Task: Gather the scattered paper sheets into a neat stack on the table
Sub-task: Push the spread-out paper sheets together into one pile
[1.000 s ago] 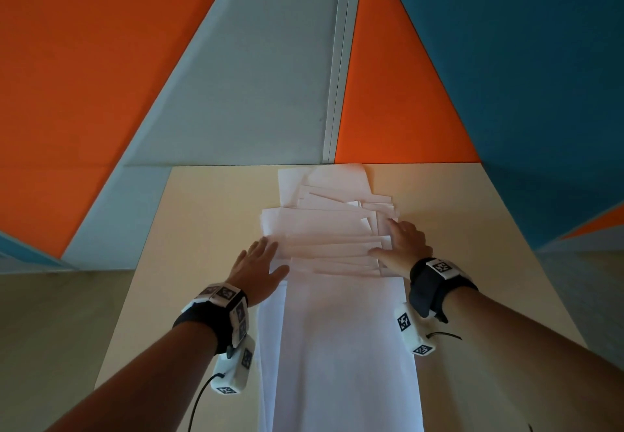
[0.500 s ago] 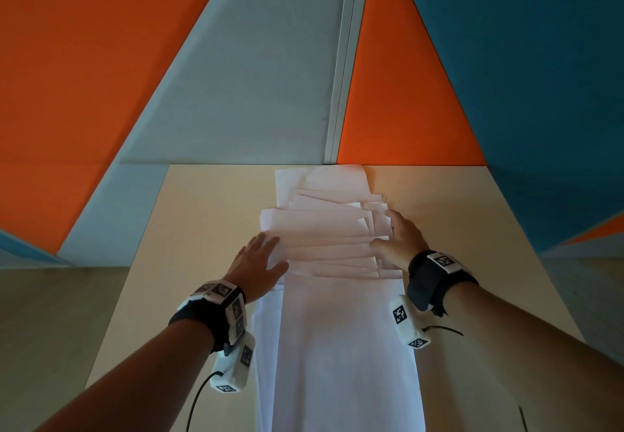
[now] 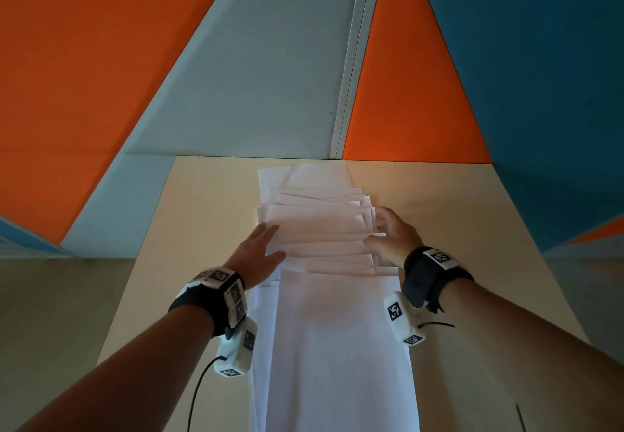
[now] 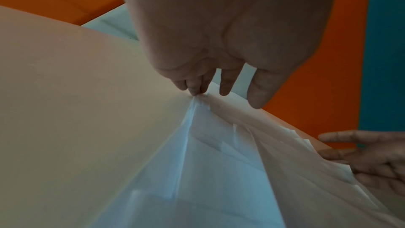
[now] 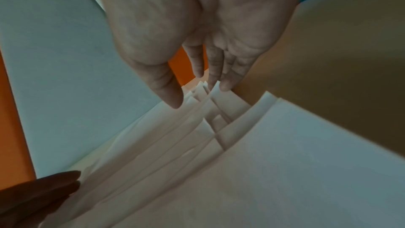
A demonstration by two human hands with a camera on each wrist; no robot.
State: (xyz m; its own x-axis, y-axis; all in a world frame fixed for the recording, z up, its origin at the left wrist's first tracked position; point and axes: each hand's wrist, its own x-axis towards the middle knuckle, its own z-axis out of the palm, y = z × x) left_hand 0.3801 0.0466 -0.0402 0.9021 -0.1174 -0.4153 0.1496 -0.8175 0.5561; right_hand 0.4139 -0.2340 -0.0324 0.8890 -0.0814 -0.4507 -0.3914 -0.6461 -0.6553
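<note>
Several white paper sheets [image 3: 314, 225] lie fanned and overlapping in a long row down the middle of the beige table [image 3: 209, 215]. My left hand [image 3: 260, 249] lies with straight fingers against the row's left edge; its fingertips [image 4: 197, 91] touch the paper sheets [image 4: 219, 162] there. My right hand [image 3: 391, 232] stands on the right edge, fingers straight and slightly spread. Its fingertips [image 5: 225, 84] touch the staggered corners of the paper sheets [image 5: 197, 136]. A large sheet [image 3: 337, 347] covers the near end of the row between my forearms.
The table's far edge meets a wall of orange, grey and blue panels [image 3: 270, 77]. Bare tabletop lies left and right of the paper [image 3: 472, 229]. A floor shows past the table's left side [image 3: 67, 296].
Both hands slid a little farther along the paper row's side edges, and the right hand lifted from flat onto its fingertips. The fanned sheets look more closely bunched.
</note>
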